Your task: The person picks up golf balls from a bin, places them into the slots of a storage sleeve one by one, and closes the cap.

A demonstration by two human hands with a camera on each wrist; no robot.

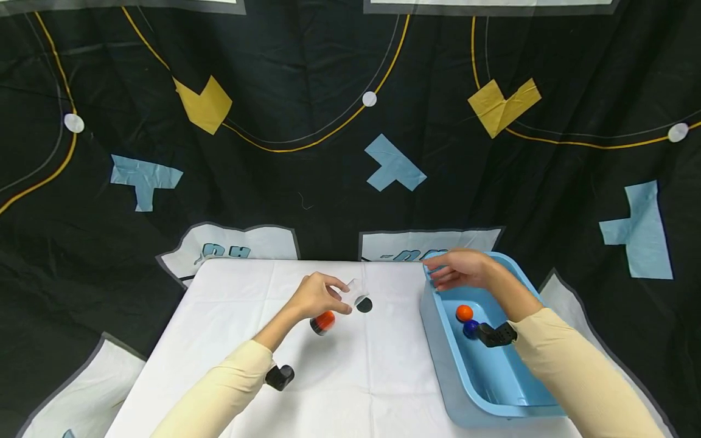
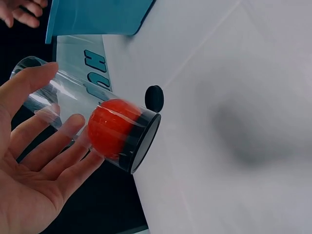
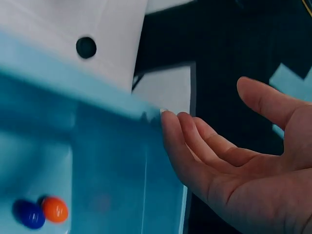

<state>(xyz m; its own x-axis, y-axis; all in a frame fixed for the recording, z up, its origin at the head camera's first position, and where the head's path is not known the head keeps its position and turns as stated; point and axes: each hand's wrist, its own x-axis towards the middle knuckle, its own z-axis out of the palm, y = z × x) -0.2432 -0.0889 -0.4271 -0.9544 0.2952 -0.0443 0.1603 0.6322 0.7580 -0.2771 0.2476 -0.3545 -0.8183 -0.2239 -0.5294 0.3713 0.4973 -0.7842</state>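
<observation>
My left hand [image 1: 317, 295] grips a clear plastic tube [image 2: 73, 90] above the white table, thumb on one side and fingers on the other. The tube is tilted, its black-rimmed end [image 2: 146, 141] pointing down, and a red-orange ball [image 2: 112, 129] rests inside at that end. On the table just beyond lies a round black cap [image 1: 364, 305]. At the far left corner of a light blue bin [image 1: 438, 359], my right hand [image 1: 462, 269] hovers over the rim with fingers loosely extended and nothing in it.
Inside the bin an orange ball [image 1: 464, 313] and a dark blue ball [image 1: 470, 329] lie side by side. The bin stands along the right side of the table [image 1: 219, 340]. Behind hangs a black cloth [image 1: 306, 201] with blue and yellow tape pieces.
</observation>
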